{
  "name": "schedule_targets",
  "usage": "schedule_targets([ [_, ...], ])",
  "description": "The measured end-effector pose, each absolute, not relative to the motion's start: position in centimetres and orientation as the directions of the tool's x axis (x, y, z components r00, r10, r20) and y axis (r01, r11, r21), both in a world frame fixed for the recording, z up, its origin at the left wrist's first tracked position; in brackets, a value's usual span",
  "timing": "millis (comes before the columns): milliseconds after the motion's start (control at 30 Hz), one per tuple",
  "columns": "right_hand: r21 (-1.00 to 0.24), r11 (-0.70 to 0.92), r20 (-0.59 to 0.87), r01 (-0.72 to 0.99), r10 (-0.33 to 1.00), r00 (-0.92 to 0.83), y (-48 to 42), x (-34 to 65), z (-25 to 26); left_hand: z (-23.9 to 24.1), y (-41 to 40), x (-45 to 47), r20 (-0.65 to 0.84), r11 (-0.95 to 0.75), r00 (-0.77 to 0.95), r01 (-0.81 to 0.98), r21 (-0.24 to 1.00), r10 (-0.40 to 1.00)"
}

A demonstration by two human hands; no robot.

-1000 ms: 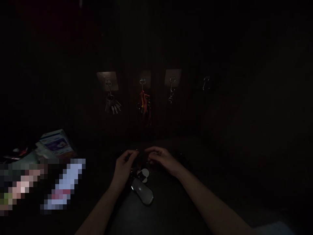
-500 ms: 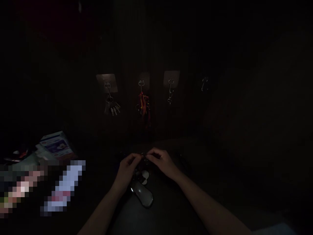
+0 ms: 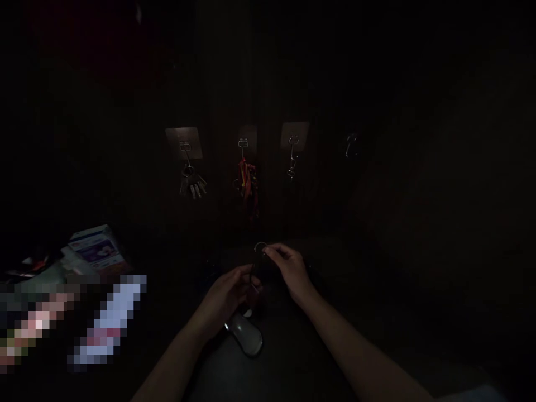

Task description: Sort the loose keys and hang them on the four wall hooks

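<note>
The scene is very dark. My right hand (image 3: 288, 268) pinches a small metal key ring (image 3: 260, 247) and holds it above the dark surface. Something dark hangs from the ring down toward my left hand (image 3: 228, 296), whose curled fingers close around that hanging part. A grey oval object (image 3: 246, 336) lies on the surface just below my left hand. On the wall behind, a row of hooks holds a bunch of keys (image 3: 191, 183), a red and yellow tag bundle (image 3: 246, 178) and a small clip (image 3: 291, 167). The rightmost hook (image 3: 350, 146) is bare.
A white and blue box (image 3: 96, 249) and other packets lie at the left on the surface. A blurred patch covers more items at the lower left. The right side is too dark to make out.
My right hand has lifted the key ring up and slightly right. My left hand has dropped lower, and the white piece that lay under my hands is now covered.
</note>
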State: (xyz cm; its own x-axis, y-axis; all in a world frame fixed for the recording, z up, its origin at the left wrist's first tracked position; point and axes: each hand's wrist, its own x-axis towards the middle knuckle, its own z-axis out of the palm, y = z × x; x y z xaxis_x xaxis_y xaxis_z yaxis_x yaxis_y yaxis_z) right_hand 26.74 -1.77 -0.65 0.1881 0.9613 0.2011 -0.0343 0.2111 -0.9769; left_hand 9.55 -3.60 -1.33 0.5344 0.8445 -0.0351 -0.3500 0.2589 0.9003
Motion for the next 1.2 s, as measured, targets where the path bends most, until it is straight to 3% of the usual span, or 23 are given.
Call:
schedule_targets([
  [167, -0.979, 0.167, 0.136, -0.115, 0.961, 0.241, -1.3, 27.3, -1.0, -0.6, -3.9, 9.2, -0.127, 0.378, 0.542, -0.383, 0.843, 0.831],
  [467, -0.976, 0.148, 0.108, -0.163, 0.966, 0.234, -1.1, 27.6, -1.1, -1.3, -3.6, 9.0, -0.107, 0.323, 0.509, -0.358, 0.876, 0.854],
  [700, -0.976, 0.095, 0.102, -0.197, 0.995, -0.021, -2.0, 26.5, -0.6, -1.2, -3.7, 9.8, -0.019, 0.044, 0.326, -0.071, 0.997, 0.945],
  [867, -0.985, 0.064, 0.071, -0.163, 0.997, -0.038, -2.5, 25.9, 0.0, -0.9, -3.7, 9.9, -0.026, 0.012, 0.216, 0.065, 0.998, 0.976],
  [1200, -0.981, 0.055, 0.060, -0.186, 0.998, -0.020, -2.2, 26.4, -0.3, -1.9, -3.2, 9.5, -0.127, 0.186, 0.339, -0.147, 0.971, 0.932],
])
